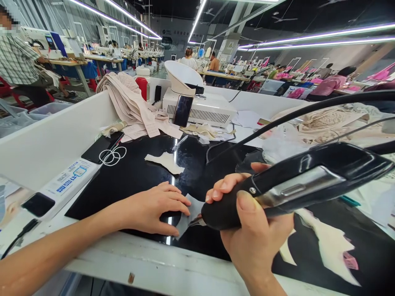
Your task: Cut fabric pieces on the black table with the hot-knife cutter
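Observation:
My right hand is wrapped round a thick black corded hand tool with a silver lever on its side. The tool's narrow metal tip points left and meets a small pale, thin piece of material. My left hand lies palm down with its fingers stretched out, the fingertips touching the left edge of that piece. Both rest over a shiny black mat. Behind the left hand lies a cream fabric piece. More cream cut pieces are right of the tool.
Stacked beige fabric strips lie at the back left, beside a white vented machine with a phone leaning on it. A white cable and a narrow box are at left. The tool's black cord arches rightward.

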The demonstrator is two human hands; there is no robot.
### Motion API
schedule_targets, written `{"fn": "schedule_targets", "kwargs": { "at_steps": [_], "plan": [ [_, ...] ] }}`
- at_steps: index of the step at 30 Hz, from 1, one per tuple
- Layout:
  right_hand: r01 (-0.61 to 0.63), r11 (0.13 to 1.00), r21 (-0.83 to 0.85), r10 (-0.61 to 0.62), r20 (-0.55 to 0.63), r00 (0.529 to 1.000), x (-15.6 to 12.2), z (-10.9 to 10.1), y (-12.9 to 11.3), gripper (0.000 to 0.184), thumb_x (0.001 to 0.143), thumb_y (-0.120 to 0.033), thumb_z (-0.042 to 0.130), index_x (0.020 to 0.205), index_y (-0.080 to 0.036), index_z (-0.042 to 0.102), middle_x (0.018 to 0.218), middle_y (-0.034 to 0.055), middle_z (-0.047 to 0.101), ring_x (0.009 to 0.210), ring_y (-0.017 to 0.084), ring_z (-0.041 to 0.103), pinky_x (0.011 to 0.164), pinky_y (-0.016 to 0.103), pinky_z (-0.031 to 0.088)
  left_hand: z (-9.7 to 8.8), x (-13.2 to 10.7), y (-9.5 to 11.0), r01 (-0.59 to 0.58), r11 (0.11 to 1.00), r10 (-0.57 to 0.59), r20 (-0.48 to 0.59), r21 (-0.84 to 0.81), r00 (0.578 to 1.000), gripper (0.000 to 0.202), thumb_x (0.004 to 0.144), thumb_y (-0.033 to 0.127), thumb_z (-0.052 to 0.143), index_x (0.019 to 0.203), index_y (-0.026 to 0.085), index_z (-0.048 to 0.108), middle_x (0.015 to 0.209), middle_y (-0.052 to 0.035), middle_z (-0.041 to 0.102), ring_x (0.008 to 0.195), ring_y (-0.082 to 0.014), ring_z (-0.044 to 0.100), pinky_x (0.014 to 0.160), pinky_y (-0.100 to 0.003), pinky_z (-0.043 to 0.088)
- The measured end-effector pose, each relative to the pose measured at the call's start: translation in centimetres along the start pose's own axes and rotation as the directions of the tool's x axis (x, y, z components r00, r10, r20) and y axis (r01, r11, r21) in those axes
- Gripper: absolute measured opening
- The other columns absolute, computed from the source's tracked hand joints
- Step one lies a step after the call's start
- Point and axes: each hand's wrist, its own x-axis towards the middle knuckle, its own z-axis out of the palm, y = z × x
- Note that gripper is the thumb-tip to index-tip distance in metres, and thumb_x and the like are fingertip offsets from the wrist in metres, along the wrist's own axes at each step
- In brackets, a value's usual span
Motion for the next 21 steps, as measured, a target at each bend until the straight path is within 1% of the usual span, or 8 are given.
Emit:
{"fn": "schedule_targets", "kwargs": {
  "at_steps": [2,5,9,12,15,17,19,21],
  "plan": [
    [-0.002,1.000,0.026,0.002,0.003,1.000,-0.3,0.3,-0.1,0.041,0.093,-0.044,0.093,0.124,-0.034,0.069,0.082,-0.0051,0.068,0.066,0.015,0.063,0.057,0.026,0.061,0.0,0.0,-0.1,-0.006,1.000,0.006,-0.005,0.003,1.000,0.048,0.091,0.026,0.097,0.137,0.023,0.080,0.154,-0.0089,0.073,0.152,-0.0371,0.055,0.132,-0.053,0.039],
    [-0.001,0.999,0.043,-0.001,0.037,0.999,-1.0,0.6,-0.3,0.042,0.094,-0.046,0.092,0.125,-0.034,0.068,0.081,-0.0054,0.067,0.063,0.015,0.061,0.056,0.027,0.060,0.1,-0.1,-0.3,-0.027,1.000,0.027,-0.013,-0.007,1.000,0.048,0.092,0.026,0.096,0.137,0.024,0.080,0.153,-0.0079,0.074,0.152,-0.0368,0.055,0.132,-0.052,0.039],
    [-0.007,1.000,0.022,0.006,0.065,0.998,-1.6,0.8,-0.4,0.037,0.097,-0.043,0.088,0.126,-0.035,0.066,0.080,-0.0060,0.067,0.063,0.016,0.062,0.058,0.029,0.062,0.1,-0.1,-0.3,-0.041,0.999,0.041,-0.009,-0.011,0.999,0.046,0.093,0.028,0.095,0.136,0.023,0.079,0.152,-0.0076,0.074,0.151,-0.0368,0.054,0.133,-0.053,0.037],
    [-0.021,0.999,0.024,0.020,0.074,0.997,-1.1,0.6,-0.5,0.038,0.095,-0.041,0.090,0.125,-0.034,0.067,0.080,-0.0055,0.068,0.064,0.016,0.064,0.056,0.029,0.062,-0.1,-0.2,-0.3,-0.048,0.999,0.048,-0.005,-0.008,0.999,0.043,0.094,0.028,0.094,0.134,0.025,0.080,0.150,-0.0061,0.075,0.150,-0.0358,0.054,0.131,-0.051,0.039],
    [0.024,1.000,0.010,-0.024,0.002,1.000,0.2,-0.1,-0.7,0.039,0.091,-0.040,0.093,0.120,-0.031,0.069,0.079,-0.0054,0.070,0.062,0.016,0.065,0.055,0.027,0.061,-0.1,-0.3,-0.3,-0.082,0.996,0.081,-0.036,-0.017,0.996,0.027,0.096,0.030,0.093,0.120,0.025,0.082,0.136,-0.0052,0.079,0.138,-0.0310,0.061,0.126,-0.045,0.044],
    [0.074,0.997,-0.008,-0.075,-0.075,0.994,1.2,-0.7,-0.7,0.038,0.089,-0.035,0.093,0.118,-0.031,0.070,0.078,-0.0063,0.071,0.060,0.016,0.066,0.054,0.028,0.061,0.2,-0.2,-0.2,-0.107,0.994,0.106,-0.083,-0.004,0.991,0.020,0.097,0.032,0.093,0.113,0.024,0.083,0.129,-0.0061,0.080,0.129,-0.0284,0.066,0.127,-0.045,0.042],
    [0.108,0.994,-0.025,-0.110,-0.136,0.984,2.0,-1.3,-0.7,0.038,0.087,-0.030,0.092,0.118,-0.030,0.069,0.077,-0.0071,0.071,0.058,0.016,0.066,0.053,0.028,0.061,0.6,-0.1,-0.2,-0.127,0.992,0.129,-0.121,0.027,0.984,0.026,0.097,0.034,0.093,0.118,0.023,0.082,0.133,-0.0089,0.079,0.130,-0.0290,0.066,0.130,-0.048,0.039],
    [0.112,0.993,-0.037,-0.116,-0.169,0.979,2.4,-1.6,-0.5,0.040,0.085,-0.028,0.091,0.118,-0.030,0.068,0.076,-0.0073,0.071,0.058,0.016,0.066,0.052,0.029,0.060,1.2,0.0,-0.2,-0.141,0.988,0.148,-0.119,0.067,0.982,0.039,0.098,0.037,0.093,0.131,0.022,0.080,0.143,-0.0119,0.075,0.136,-0.0315,0.064,0.131,-0.050,0.039]
  ]
}}
